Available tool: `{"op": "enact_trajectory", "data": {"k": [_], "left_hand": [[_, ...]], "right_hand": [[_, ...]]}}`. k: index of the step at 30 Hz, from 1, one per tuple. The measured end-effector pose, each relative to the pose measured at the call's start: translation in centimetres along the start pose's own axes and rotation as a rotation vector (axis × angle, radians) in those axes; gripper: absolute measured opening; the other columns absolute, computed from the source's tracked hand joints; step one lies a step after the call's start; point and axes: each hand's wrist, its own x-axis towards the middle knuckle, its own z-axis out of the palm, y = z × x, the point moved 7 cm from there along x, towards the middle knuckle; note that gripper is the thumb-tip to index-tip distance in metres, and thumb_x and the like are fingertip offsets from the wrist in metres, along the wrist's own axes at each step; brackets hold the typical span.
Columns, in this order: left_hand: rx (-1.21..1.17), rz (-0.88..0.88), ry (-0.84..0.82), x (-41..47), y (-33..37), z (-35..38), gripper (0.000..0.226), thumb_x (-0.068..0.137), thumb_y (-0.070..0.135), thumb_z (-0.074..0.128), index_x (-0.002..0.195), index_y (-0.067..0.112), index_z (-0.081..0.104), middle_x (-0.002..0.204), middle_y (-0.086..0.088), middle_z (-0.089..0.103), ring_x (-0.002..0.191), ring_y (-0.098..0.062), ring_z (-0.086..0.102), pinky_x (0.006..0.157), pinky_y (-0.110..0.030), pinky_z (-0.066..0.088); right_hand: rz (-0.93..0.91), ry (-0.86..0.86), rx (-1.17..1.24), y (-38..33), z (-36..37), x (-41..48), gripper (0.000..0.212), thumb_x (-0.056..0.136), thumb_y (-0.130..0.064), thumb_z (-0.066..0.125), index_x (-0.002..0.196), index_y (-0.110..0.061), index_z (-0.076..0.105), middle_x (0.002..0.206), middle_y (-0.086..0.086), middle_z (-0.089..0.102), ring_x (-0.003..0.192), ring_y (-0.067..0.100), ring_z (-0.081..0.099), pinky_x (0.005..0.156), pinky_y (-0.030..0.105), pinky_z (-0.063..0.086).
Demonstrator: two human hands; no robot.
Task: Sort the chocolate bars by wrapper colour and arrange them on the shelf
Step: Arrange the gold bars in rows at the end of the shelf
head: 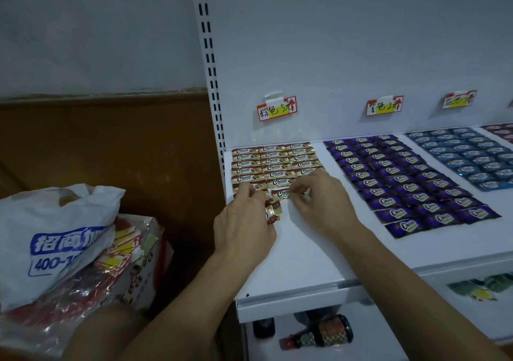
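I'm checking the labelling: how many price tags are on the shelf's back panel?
3: left tag above the gold-brown bars, middle tag above the purple bars, right tag above the blue bars. A fourth may be cut off at the right edge.

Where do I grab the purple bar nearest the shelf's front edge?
Pinch the left crimped end of the purple bar, coming in from the front-left. It lies flat with bare shelf on that side, while other bars crowd its back and right.
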Motion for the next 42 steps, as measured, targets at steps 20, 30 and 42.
{"op": "enact_trajectory", "data": {"k": [20,30,42], "left_hand": [[-0.822,0.08,-0.012,1.3,-0.8,0.5,0.055,0.086,0.001,0.068,0.13,0.031,0.055,0.115,0.016,0.059,0.1,-0.001,0.06,0.08,-0.013,0.049],[-1.511,-0.196,-0.27,2.6,0.7,2.1,0.017,0.099,0.006,0.06,0.115,0.013,0.061,0.081,-0.009,0.071,0.067,-0.022,0.063,0.048,-0.027,0.044],[-1.664,-0.35,-0.207,2.9,0.1,2.8,0.023,0.101,-0.001,0.047,0.12,0.01,0.055,0.086,-0.016,0.071,0.051,-0.02,0.056,0.037,-0.022,0.035]], "right_hand": [[-0.111,0.159,0.408,-1.2,-1.6,-0.4,0.024,0.085,-0.007,0.064,0.1,-0.024,0.074,0.094,-0.011,0.068,0.077,0.013,0.062,0.063,0.02,0.041],[0.021,0.105,0.965,-0.9,-2.3,0.1,0.011,0.091,0.001,0.064,0.101,0.0,0.068,0.078,-0.005,0.068,0.066,0.003,0.06,0.061,0.015,0.047],[0.212,0.258,0.869,2.3,-3.9,0.5,0.013,0.091,0.005,0.067,0.098,-0.005,0.071,0.069,0.007,0.069,0.059,0.02,0.063,0.057,0.027,0.052]]}}
